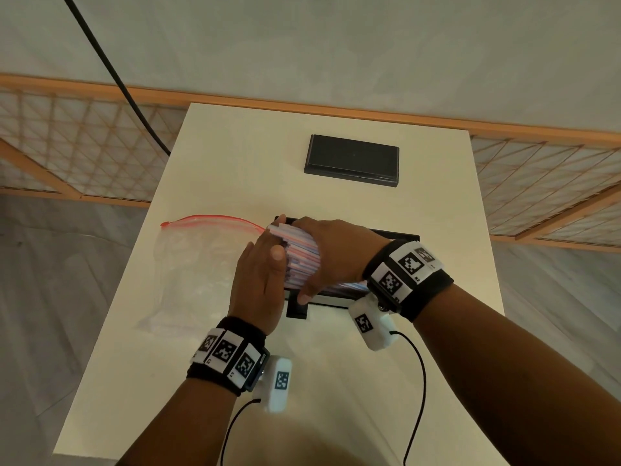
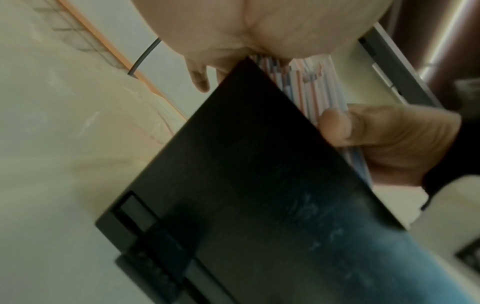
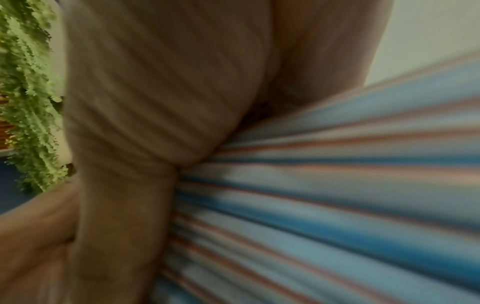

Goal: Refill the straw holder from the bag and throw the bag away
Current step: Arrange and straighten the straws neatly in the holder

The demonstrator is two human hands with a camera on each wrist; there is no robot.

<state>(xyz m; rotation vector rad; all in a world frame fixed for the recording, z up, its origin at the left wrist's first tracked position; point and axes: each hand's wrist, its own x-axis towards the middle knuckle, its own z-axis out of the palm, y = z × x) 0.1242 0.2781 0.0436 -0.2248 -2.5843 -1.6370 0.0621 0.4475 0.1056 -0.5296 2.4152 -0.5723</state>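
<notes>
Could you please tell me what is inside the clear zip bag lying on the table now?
The zip bag looks flat and empty; the left hand covers its right edge, so that part stays unseen.

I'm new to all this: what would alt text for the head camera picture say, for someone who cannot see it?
A right hand grips a bundle of striped straws over a black straw holder on a cream table, while the left hand lies flat against the straw ends. A clear zip bag lies to the left.

My head camera: high, facing down over the desk [image 1: 235, 156]. My left wrist camera: low beside the black holder [image 2: 246, 185], very near. My right wrist camera: pressed against the straws [image 3: 337, 185], blurred. All three share the straws.
</notes>
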